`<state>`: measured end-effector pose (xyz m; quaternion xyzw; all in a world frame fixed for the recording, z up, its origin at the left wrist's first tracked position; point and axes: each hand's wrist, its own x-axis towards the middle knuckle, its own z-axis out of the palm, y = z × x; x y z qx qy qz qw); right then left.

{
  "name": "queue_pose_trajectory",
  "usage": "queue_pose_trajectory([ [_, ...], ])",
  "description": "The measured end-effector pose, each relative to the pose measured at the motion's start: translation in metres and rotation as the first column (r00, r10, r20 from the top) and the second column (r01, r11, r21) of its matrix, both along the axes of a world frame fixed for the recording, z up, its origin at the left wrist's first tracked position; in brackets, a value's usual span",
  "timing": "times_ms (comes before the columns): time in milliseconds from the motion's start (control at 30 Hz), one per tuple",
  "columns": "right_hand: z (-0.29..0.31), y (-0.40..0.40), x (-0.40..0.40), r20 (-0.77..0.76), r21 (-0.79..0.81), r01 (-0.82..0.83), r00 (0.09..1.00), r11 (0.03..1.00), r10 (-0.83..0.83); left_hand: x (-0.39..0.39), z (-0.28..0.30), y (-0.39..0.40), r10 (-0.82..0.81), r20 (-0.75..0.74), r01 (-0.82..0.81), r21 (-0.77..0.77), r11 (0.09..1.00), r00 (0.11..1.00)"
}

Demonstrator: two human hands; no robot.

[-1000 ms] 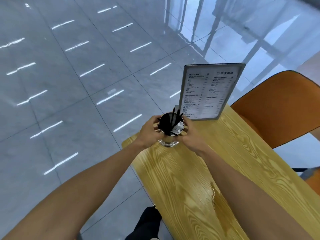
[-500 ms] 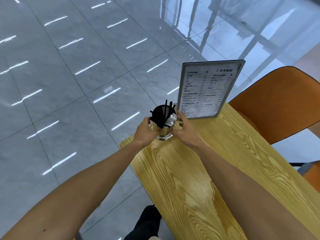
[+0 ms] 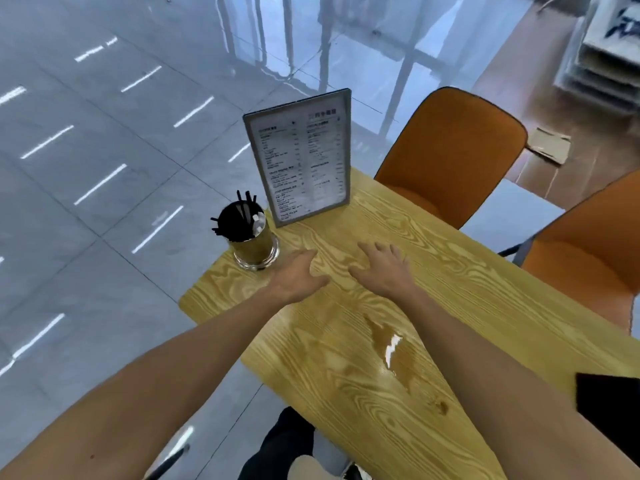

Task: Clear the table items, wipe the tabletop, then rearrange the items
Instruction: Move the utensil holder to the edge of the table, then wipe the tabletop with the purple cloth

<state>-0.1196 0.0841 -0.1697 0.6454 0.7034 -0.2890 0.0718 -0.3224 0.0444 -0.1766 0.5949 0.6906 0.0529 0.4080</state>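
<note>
A glass cup [image 3: 255, 249] holding black straws and white packets stands upright near the far left corner of the wooden table [image 3: 467, 299]. Just behind it to the right stands a grey-framed menu stand [image 3: 301, 157]. My left hand [image 3: 296, 276] hovers flat over the tabletop just right of the cup, apart from it, fingers spread, holding nothing. My right hand [image 3: 384, 268] lies open a little further right, palm down, fingers apart. A wet patch [image 3: 389, 351] shines on the wood nearer to me.
Two orange chairs [image 3: 450, 150] [image 3: 588, 251] stand along the table's right side. A black flat object [image 3: 609, 400] lies at the right edge of the table. Grey tiled floor [image 3: 86, 168] lies beyond the left edge. A dark shoe shows below the table.
Both hands have let go of the cup, which now stands on the table corner. The hands have drawn back towards me and opened over the wood.
</note>
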Motion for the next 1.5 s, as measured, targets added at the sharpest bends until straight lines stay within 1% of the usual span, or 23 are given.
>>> queue_pose_trajectory([
  [67, 0.003, -0.013, 0.035, 0.035, -0.008, 0.031, 0.999, 0.999, -0.031, 0.029, 0.004, 0.000, -0.102, -0.043, 0.103, 0.037, 0.994, 0.994],
  [167, 0.008, -0.039, 0.091, 0.063, -0.001, 0.099, 0.993, 0.995, -0.098, 0.078, 0.009, -0.001, -0.254, -0.092, 0.263, 0.102, 0.960, 0.963],
  [467, 0.015, -0.134, 0.227, 0.145, 0.048, 0.323, 0.934, 0.945, -0.327, 0.217, 0.024, -0.036, -0.515, -0.165, 0.536, 0.129, 0.834, 0.841],
  [600, 0.013, -0.184, 0.266, 0.142, 0.043, 0.409, 0.901, 0.912, -0.411, 0.264, 0.022, -0.065, -0.593, -0.157, 0.612, 0.129, 0.780, 0.790],
  [733, 0.002, -0.230, 0.291, 0.135, -0.008, 0.469, 0.875, 0.883, -0.464, 0.298, 0.013, -0.099, -0.654, -0.157, 0.671, 0.091, 0.736, 0.740],
  [933, -0.020, -0.289, 0.314, 0.081, -0.051, 0.517, 0.855, 0.855, -0.512, 0.329, -0.012, -0.158, -0.698, -0.092, 0.703, 0.059, 0.708, 0.711],
  [1067, -0.036, -0.326, 0.327, 0.094, -0.126, 0.504, 0.863, 0.854, -0.496, 0.349, -0.027, -0.201, -0.725, -0.026, 0.725, 0.000, 0.689, 0.689],
  [1167, -0.053, -0.350, 0.339, 0.123, -0.202, 0.437, 0.899, 0.877, -0.420, 0.361, -0.044, -0.232, -0.723, 0.056, 0.724, -0.081, 0.685, 0.689],
  [1267, -0.068, -0.366, 0.348, 0.130, -0.265, 0.373, 0.927, 0.889, -0.351, 0.368, -0.055, -0.257, -0.723, 0.107, 0.731, -0.140, 0.668, 0.682],
  [1367, -0.078, -0.373, 0.351, 0.153, -0.258, 0.352, 0.934, 0.900, -0.322, 0.370, -0.059, -0.272, -0.697, 0.132, 0.709, -0.162, 0.687, 0.705],
  [1433, -0.081, -0.375, 0.347, 0.237, -0.210, 0.315, 0.935, 0.926, -0.265, 0.370, -0.061, -0.276, -0.686, 0.132, 0.698, -0.175, 0.695, 0.716],
  [1500, -0.080, -0.373, 0.341, 0.402, -0.172, 0.236, 0.903, 0.956, -0.151, 0.369, -0.061, -0.278, -0.665, 0.131, 0.677, -0.189, 0.711, 0.735],
])
